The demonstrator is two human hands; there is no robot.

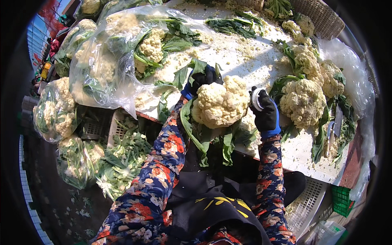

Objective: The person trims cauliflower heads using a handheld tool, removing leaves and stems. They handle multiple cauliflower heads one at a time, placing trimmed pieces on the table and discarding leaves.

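A cauliflower head (222,102) with green leaves hanging below it is held up over the front edge of the white table (306,153). My left hand (202,78), in a black and blue work glove, grips it from its far left side, its fingers partly hidden by leaves and curd. Gloved the same way, my right hand (265,111) is closed around a white ring-shaped object (258,98) at the head's right side. What this object is exactly, I cannot tell. To the right of that hand rests another cauliflower (303,102).
Bagged cauliflowers (104,61) are piled at the left. Leaves and crumbs litter the table. A knife (338,121) lies among trimmings at the right, near clear plastic film (349,73). Below are a heap of trimmings (125,165), a white crate (307,203) and a green crate (341,200).
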